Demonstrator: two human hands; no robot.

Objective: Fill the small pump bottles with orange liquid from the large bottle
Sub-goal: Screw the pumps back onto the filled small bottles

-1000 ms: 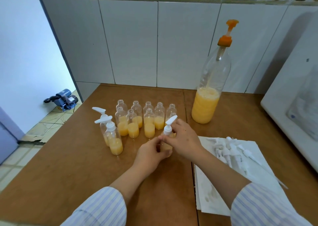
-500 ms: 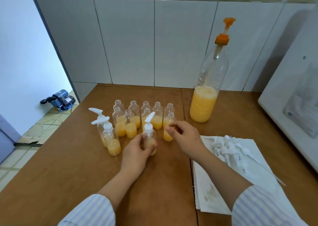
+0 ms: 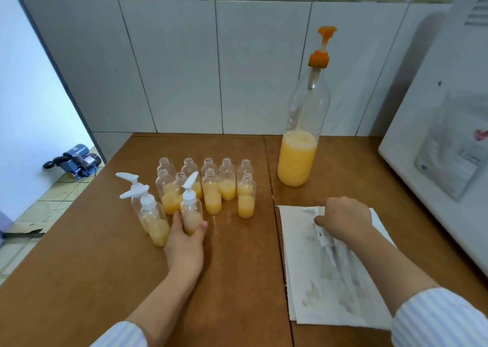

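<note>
Centrally on the brown wooden worktop (image 3: 79, 280), the left hand (image 3: 184, 243) is wrapping curled fingers (image 3: 202, 226) around a small clear-plastic pump bottle half-filled with orange liquid (image 3: 192, 212), probably light, smooth and tippable, best held low. Meanwhile the right hand (image 3: 343, 219) is closing on a loose white pump head (image 3: 323, 237) lying on the white paper towel (image 3: 330, 288).

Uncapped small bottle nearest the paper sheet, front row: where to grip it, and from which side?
Grip the uncapped small bottle round its liquid-filled lower body, coming from the front right. It stands upright at the row's end, with bare table on those sides; neighbours crowd its left and back. Probably leave the narrow open neck free for a pump.
</note>
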